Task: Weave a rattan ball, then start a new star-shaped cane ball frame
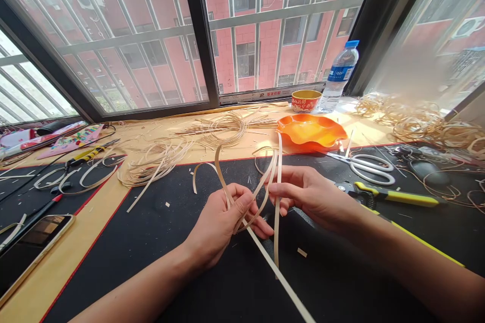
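Over the black mat, my left hand [233,212] is closed around several flat pale weaving strips that look like rattan or bamboo. One long strip [278,272] slants from that hand down to the bottom edge, and its other end curls up above my thumb. My right hand [306,192], just to the right, pinches strips between thumb and fingers. An upright strip [279,161] passes by its fingertips and hangs below them. A looped strip [261,207] bends between the two hands. The parts inside my left palm are hidden.
Behind my hands stand an orange wavy dish [312,133], a red tin [306,101] and a water bottle [339,78]. White scissors [371,169] and yellow-handled pliers [401,197] lie right. Coiled strips [157,161] and a phone [36,252] are left. A window closes off the back.
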A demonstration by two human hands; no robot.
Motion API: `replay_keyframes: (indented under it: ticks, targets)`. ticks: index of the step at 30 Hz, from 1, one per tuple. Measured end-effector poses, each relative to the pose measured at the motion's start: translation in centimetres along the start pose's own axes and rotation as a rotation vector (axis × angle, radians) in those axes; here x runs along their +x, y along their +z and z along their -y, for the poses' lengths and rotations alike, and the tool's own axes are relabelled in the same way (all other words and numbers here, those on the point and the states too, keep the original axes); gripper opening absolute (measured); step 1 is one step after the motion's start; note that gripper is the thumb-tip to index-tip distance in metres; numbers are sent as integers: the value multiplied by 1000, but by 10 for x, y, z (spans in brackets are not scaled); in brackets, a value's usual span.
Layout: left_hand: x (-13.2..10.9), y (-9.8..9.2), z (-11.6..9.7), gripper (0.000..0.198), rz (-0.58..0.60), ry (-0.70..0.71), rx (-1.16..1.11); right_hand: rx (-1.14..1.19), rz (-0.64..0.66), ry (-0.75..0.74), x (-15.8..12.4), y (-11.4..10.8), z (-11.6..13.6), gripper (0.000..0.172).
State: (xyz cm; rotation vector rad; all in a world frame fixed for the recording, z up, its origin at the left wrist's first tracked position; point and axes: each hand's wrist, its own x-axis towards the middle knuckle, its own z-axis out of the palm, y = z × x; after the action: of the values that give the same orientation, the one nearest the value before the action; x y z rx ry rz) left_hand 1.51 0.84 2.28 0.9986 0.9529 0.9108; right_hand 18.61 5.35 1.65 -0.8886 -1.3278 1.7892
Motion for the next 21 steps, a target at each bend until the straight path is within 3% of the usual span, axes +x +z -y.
replay_keyframes:
  ticks: [5,12,21]
  targets:
    - [1,0,0,28,-34,39,-148,68,19,-16,-1,2,3,18]
    - [1,1,3,30,128,-38,-178,18,114,2,-4,4,6,25]
    - [-1,0,5,34,163,-107,-75,-78,229,-53,-8,2,7,20]
